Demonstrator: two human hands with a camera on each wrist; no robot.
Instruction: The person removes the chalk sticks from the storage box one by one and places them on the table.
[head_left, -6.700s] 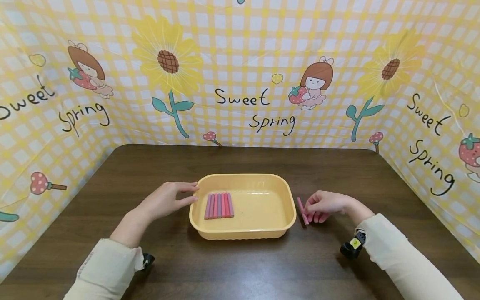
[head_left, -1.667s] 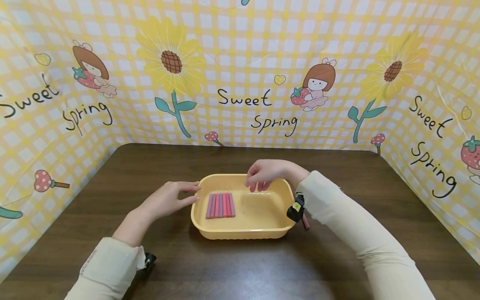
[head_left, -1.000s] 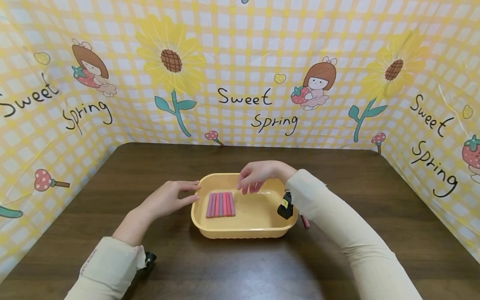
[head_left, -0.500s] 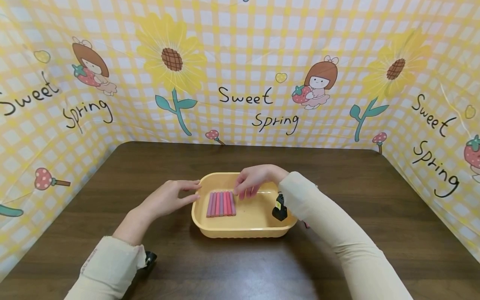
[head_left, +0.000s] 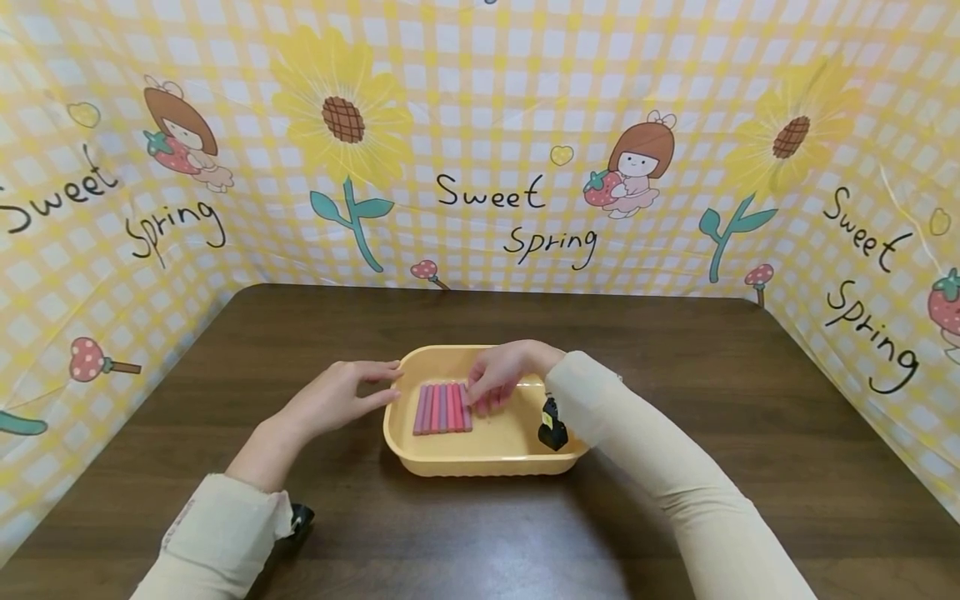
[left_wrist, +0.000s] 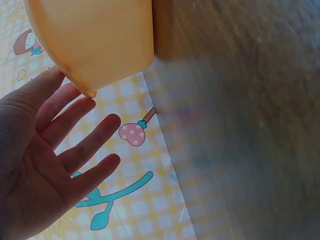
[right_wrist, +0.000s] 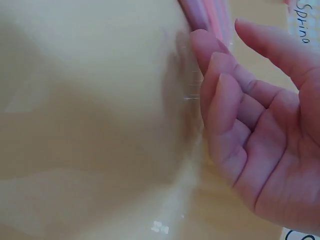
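Note:
A row of thin pink and purple sticks [head_left: 438, 408] lies side by side in the left half of a yellow tray [head_left: 487, 460]. My right hand [head_left: 498, 377] reaches down into the tray, its fingertips right at the row's right end. In the right wrist view, the right hand [right_wrist: 255, 130] has thumb and forefinger apart, with the forefinger's tip against the purple end stick [right_wrist: 195, 14]. My left hand [head_left: 341, 396] touches the tray's left rim with thumb and forefinger. The left wrist view shows the other fingers [left_wrist: 90, 142] of that hand spread beside the tray wall [left_wrist: 105, 40].
The tray stands on a dark brown wooden table [head_left: 337, 517]. A yellow checked cloth [head_left: 480, 100] with printed flowers and figures hangs behind and at both sides. A black wrist camera [head_left: 552, 429] on the right arm hangs over the tray's right part.
My right hand, earlier pinching a pink stick right of the tray, has moved left over the tray and down to the row. A stick outside the tray is now hidden. The left hand stays put.

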